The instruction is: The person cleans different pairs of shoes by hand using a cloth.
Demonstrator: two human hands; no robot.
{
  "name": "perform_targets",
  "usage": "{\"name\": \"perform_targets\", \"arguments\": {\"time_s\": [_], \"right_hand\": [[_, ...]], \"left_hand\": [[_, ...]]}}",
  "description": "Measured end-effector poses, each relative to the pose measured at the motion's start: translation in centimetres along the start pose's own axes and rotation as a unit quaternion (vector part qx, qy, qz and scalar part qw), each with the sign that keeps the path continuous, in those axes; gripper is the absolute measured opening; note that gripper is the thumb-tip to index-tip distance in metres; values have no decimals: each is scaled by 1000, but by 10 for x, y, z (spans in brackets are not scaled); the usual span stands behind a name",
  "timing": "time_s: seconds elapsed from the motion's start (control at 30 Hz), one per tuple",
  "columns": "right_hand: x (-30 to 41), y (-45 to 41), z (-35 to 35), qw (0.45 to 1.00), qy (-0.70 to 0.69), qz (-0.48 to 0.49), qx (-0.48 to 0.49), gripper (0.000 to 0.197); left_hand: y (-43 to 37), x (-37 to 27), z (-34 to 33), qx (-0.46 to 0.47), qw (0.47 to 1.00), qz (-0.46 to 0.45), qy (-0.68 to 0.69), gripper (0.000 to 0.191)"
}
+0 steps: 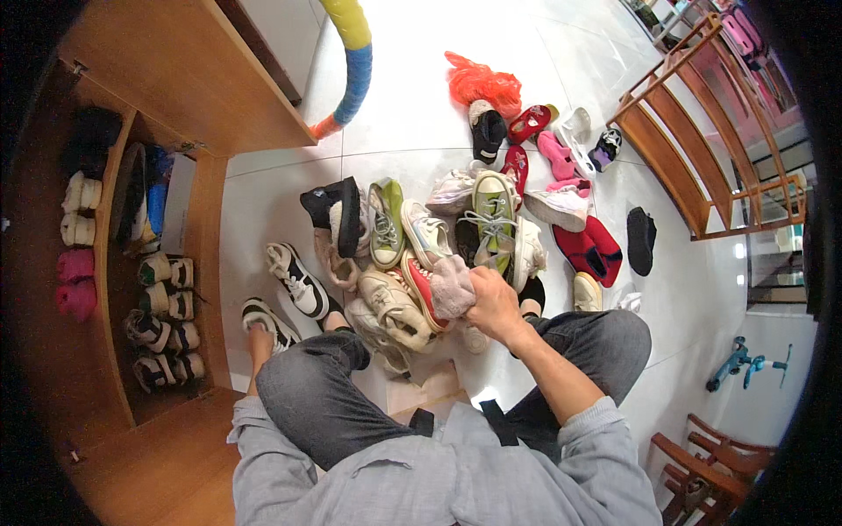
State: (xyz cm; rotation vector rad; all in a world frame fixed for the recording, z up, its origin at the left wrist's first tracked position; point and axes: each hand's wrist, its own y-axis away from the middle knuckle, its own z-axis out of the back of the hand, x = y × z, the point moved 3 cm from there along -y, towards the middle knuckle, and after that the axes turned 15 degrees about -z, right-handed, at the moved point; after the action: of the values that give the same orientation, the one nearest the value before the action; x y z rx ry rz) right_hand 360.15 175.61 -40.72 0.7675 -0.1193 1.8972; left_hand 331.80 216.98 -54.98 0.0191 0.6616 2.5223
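My right hand [495, 304] is closed around a fuzzy pinkish-grey cloth [452, 287], which hangs over the heap of shoes between my legs. At the left, my left hand [260, 341] grips a black-and-white sneaker [276, 327] at its opening, its fingertips hidden in the shoe. A similar black-and-white sneaker [299, 281] lies just beyond it. Close to the cloth are a red sneaker [417, 281], a white sneaker [426, 230] and a worn beige shoe [393, 304]. Two green lace-up sneakers, one left [386, 227] and one right [493, 214], rest in the same heap.
An open wooden cabinet [214, 276] at the left holds several pairs of shoes; its door [191, 66] juts over the floor. Farther off lie a red plastic bag [487, 85] and red slippers [587, 250]. A wooden rack [684, 158] stands at the right.
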Motion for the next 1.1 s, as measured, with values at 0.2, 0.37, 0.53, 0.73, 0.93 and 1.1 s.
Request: {"name": "perform_targets", "arguments": {"time_s": [0.2,0.37,0.53,0.73,0.93,1.1], "right_hand": [[8,-3,62,989,-118,-5,-94,31],[25,8,134,970,-179,23,-161,34],[28,13,199,955,-199,16,-218,40],[-23,10,210,869,-395,-41,-295,42],[-51,16,234,808,-499,-100,-298,47],[-46,25,250,832,-415,-92,-356,49]], "left_hand": [[-11,-42,25,139,984,-69,-89,32],[-41,-110,125,32,957,-275,-81,37],[7,-247,168,-14,917,-392,-66,37],[94,-387,15,131,854,-502,-14,47],[132,-463,-89,87,882,-396,242,87],[122,-482,-131,46,947,-285,139,108]]}}
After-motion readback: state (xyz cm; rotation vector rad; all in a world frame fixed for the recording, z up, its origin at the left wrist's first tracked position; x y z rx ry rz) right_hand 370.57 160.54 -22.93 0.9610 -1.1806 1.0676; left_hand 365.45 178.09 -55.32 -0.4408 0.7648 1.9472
